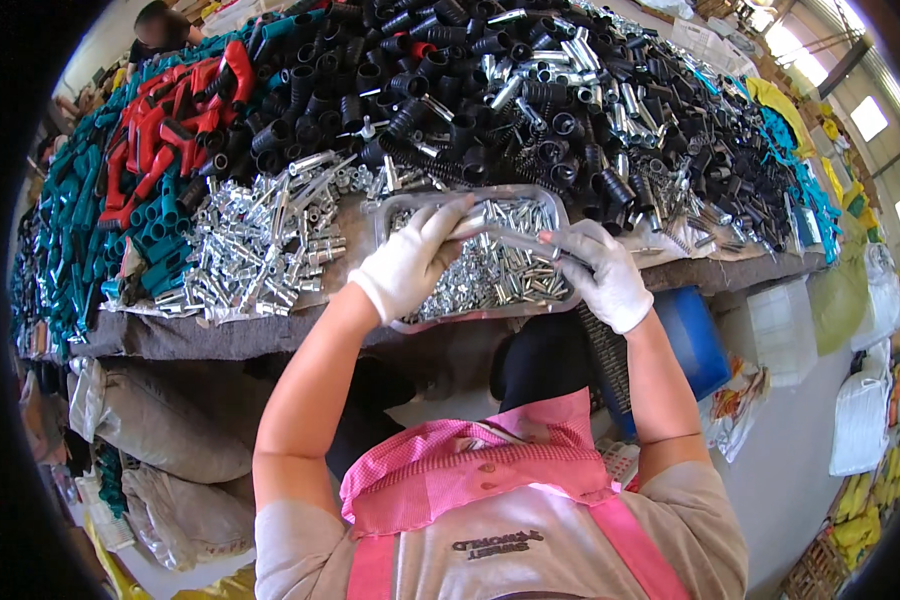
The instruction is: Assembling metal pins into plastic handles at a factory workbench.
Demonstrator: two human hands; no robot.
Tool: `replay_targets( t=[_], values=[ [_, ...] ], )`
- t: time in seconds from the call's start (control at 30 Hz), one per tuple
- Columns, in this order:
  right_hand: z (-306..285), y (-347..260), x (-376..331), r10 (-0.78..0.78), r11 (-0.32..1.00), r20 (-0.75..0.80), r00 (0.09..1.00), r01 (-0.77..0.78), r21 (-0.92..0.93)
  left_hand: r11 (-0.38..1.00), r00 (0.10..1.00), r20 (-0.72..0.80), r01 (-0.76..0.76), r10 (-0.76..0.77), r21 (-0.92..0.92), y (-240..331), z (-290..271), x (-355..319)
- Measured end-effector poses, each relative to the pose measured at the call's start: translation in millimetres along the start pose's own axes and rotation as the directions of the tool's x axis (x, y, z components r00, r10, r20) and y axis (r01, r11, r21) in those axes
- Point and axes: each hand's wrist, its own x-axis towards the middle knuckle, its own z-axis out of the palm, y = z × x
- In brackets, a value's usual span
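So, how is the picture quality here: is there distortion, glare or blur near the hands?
Head view: strong fisheye bending, the table edge curves and black corners frame the picture; windows at upper right are blown out; the metal parts in the clear tray glint but stay readable; the left hand and right hand in white gloves look sharp enough, with soft shadow under the table.

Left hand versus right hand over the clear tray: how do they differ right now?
The left hand lies flatter, its fingers reaching to the far rim of the clear tray; the right hand sits at the tray's right end, curled. The right hand pinches a slim metal tube pointing left; whether the left hand grips it too is unclear. Both wear white gloves and hover over the small metal fittings.
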Motion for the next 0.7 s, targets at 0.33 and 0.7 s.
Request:
replay_targets(
  t=[0.33,0.7],
  values=[
    [3,-33,-44,-0.057,0.996,0.154,0.986,0.047,0.07,0.31,0.759,0.271,0.525,-0.591,-0.793,44,1,-87],
    [100,-83,-84,-0.016,0.941,-0.305,0.952,0.118,0.316,-0.383,0.704,0.322,0.077,-0.633,-0.921,100,83,-116]
  ],
)
